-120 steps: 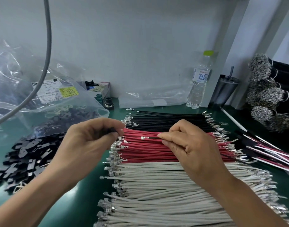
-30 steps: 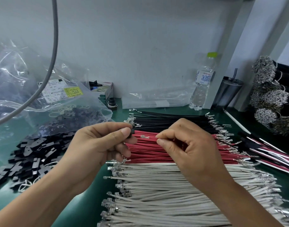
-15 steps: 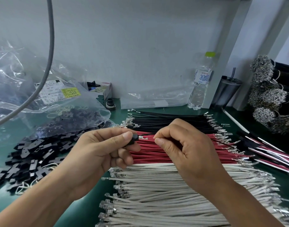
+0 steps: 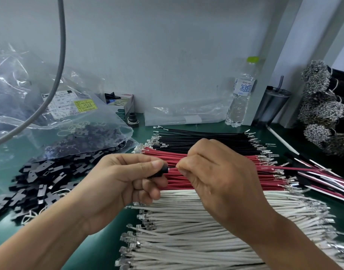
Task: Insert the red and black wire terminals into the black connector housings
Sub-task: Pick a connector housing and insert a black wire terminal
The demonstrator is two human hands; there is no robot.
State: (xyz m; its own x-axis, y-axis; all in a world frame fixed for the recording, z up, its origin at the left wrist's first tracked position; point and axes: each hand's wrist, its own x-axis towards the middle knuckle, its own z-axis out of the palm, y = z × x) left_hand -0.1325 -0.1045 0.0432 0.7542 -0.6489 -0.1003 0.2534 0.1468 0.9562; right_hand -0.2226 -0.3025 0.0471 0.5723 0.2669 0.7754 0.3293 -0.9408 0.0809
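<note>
Dark green bench mat (image 4: 101,248) is filling the lower frame; a pale grey wall (image 4: 167,55) is closing it off behind, with a white post (image 4: 296,55) rising at upper right.

Three flat rows of cut wires are lying across the centre: black wires with metal terminals (image 4: 202,137) farthest back, red wires with metal terminals (image 4: 264,172) in the middle, white wires with metal terminals (image 4: 186,230) nearest the lower edge. A heap of flat black plastic connector housings (image 4: 40,180) is spreading at centre left, partly spilling from a clear plastic bag with a printed label (image 4: 73,117).

Left hand (image 4: 116,184) is pinching a small black connector housing (image 4: 159,171) between thumb and forefinger, above the red row. Right hand (image 4: 221,176) is pinching a single red wire (image 4: 296,168) just beside that housing; the terminal end is appearing to meet the housing mouth, though the fingertips are hiding the joint.

A clear water bottle with a green cap (image 4: 241,94) and a dark tumbler with a straw (image 4: 272,106) are standing at the back right. Bundled black wires with bristling metal ends (image 4: 321,106) are stacked at the right edge. A grey cable (image 4: 58,75) is hanging across the upper left, crossing in front of the bag.
</note>
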